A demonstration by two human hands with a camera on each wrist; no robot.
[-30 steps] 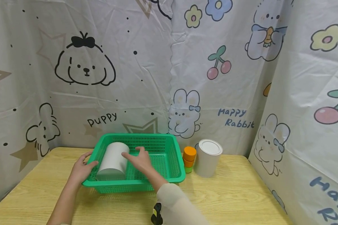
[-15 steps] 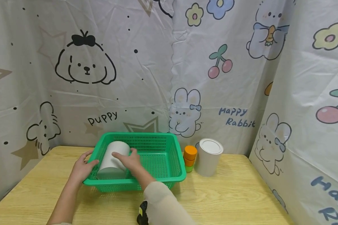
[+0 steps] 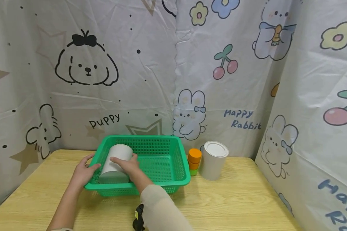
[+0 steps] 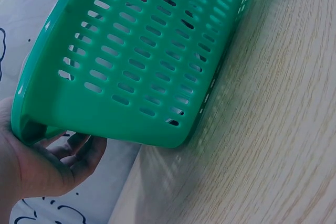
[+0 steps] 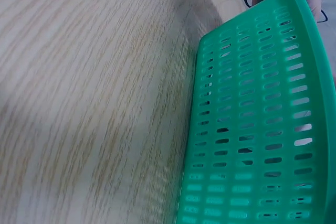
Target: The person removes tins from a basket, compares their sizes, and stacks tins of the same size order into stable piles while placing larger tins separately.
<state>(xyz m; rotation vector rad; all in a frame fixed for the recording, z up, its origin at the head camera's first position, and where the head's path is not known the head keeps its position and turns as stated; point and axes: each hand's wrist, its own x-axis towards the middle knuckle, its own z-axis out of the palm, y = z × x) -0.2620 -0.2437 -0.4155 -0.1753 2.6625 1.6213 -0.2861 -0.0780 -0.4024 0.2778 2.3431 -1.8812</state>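
Observation:
A green slotted plastic basket [image 3: 169, 184] stands on the wooden table. Inside it, along the left side, a white cylindrical can [image 3: 114, 166] lies on its side, its flat end facing me. My left hand [image 3: 84, 171] grips the basket's left rim, thumb over the inside. In the left wrist view, fingers [image 4: 84, 161] of this hand curl under the basket's corner. My right hand [image 3: 130, 166] holds the can from the right, with the thumb across its top and the other fingers along its right side, partly hidden. The right wrist view mostly shows the basket's slotted front wall [image 5: 252, 103].
To the right of the basket stand a stack of small orange and green round containers [image 3: 194, 160] and an upright white can [image 3: 214, 162] with a lid. A printed curtain [image 3: 150, 80] hangs behind the table [image 3: 234, 199] and along its sides.
My right hand has moved left from the basket's middle onto the lying can, its thumb now across the top. The left hand has stayed on the rim.

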